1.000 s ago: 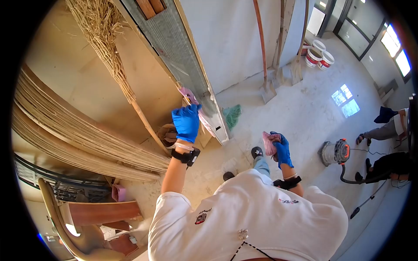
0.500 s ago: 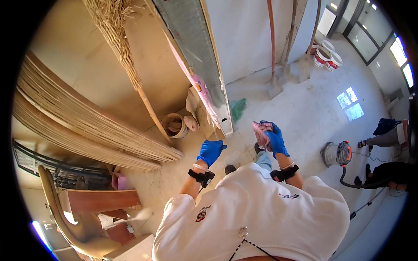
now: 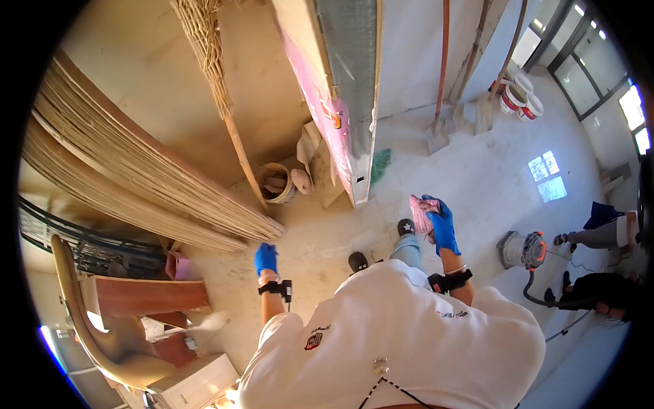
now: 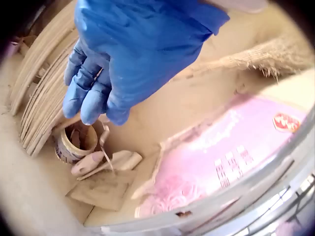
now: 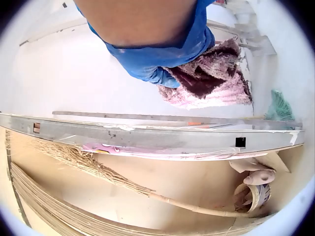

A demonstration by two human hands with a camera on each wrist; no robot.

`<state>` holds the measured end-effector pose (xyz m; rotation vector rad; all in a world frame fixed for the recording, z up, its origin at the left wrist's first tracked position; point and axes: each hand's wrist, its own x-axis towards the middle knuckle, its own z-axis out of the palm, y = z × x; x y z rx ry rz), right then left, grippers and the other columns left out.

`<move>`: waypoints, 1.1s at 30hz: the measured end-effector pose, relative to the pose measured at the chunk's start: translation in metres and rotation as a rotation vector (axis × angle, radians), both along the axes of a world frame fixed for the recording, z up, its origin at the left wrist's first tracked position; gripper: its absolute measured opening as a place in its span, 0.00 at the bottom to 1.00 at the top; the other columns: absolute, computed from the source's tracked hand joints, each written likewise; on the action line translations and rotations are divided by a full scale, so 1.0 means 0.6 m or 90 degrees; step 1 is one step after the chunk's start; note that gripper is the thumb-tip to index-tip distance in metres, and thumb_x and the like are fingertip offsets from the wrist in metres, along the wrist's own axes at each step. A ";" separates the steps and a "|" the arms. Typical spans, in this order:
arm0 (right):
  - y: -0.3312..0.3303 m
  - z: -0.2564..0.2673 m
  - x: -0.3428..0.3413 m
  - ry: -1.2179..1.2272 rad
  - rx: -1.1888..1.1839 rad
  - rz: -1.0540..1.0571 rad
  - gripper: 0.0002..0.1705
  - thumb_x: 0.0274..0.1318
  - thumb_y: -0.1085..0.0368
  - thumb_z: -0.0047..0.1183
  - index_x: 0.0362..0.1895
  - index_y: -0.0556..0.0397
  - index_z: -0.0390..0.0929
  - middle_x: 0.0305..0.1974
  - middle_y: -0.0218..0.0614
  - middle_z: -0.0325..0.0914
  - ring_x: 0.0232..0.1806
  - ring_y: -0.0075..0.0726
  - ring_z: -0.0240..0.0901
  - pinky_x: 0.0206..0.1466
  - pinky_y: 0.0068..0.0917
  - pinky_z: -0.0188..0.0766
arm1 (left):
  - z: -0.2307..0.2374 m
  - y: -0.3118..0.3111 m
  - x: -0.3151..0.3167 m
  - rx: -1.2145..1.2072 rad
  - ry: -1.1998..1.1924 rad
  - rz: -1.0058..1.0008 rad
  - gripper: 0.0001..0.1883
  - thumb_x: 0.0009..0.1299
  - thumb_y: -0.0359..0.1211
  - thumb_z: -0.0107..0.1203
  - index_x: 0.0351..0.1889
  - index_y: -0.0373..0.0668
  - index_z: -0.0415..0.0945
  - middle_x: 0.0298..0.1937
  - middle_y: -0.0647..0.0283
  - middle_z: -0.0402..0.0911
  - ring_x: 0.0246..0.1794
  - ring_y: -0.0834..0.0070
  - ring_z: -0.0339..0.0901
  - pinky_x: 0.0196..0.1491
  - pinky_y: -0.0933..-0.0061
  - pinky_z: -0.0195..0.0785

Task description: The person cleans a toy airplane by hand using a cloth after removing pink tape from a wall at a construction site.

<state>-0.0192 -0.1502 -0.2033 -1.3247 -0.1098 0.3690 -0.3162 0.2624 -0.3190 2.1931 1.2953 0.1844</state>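
My left hand, in a blue glove, is out over the floor at the left, near the ends of the long thin boards. In the left wrist view its fingers hang loosely bent with nothing in them. The gloved right hand grips a fluffy pink cloth in front of the body. Seen from the right wrist, the cloth shows a dark maroon patch and frayed edges; the wrist hides most of the fingers. A pink printed sheet hangs along the side of the grey metal post.
A straw broom leans beside a bucket holding scraps. Shovels stand against the wall, with white-and-red buckets behind. At right are a vacuum cleaner and other people's legs. Brown panels lie at lower left.
My left hand has left the pink sheet by the post, coming back and then left toward the boards. The right hand still holds the cloth. The view has turned somewhat.
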 end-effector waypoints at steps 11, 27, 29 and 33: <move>-0.029 -0.015 -0.015 0.054 -0.182 0.054 0.25 0.41 0.82 0.40 0.49 0.63 0.71 0.48 0.43 0.73 0.49 0.35 0.70 0.57 0.28 0.64 | 0.039 -0.067 0.203 0.113 -0.351 0.039 0.15 0.54 0.31 0.62 0.40 0.43 0.78 0.50 0.52 0.75 0.49 0.59 0.73 0.52 0.66 0.65; 0.053 0.028 0.126 -0.003 -0.062 0.132 0.26 0.40 0.81 0.38 0.50 0.63 0.70 0.44 0.41 0.75 0.49 0.35 0.71 0.59 0.26 0.60 | 0.441 -0.195 0.497 0.054 -0.710 -0.093 0.11 0.50 0.22 0.63 0.32 0.38 0.79 0.34 0.62 0.78 0.33 0.71 0.74 0.40 0.74 0.67; 0.048 0.015 0.136 0.000 -0.042 0.132 0.26 0.40 0.80 0.38 0.49 0.63 0.70 0.44 0.41 0.75 0.49 0.35 0.71 0.59 0.26 0.61 | 0.445 -0.195 0.494 0.023 -0.708 -0.077 0.09 0.49 0.20 0.61 0.29 0.37 0.79 0.32 0.62 0.77 0.32 0.72 0.74 0.38 0.75 0.67; 0.033 -0.004 0.150 -0.012 -0.034 0.096 0.25 0.40 0.80 0.39 0.49 0.64 0.70 0.44 0.41 0.76 0.49 0.35 0.71 0.58 0.27 0.61 | 0.435 -0.180 0.490 -0.049 -0.758 -0.093 0.09 0.49 0.16 0.58 0.28 0.35 0.78 0.27 0.62 0.75 0.29 0.74 0.73 0.36 0.77 0.67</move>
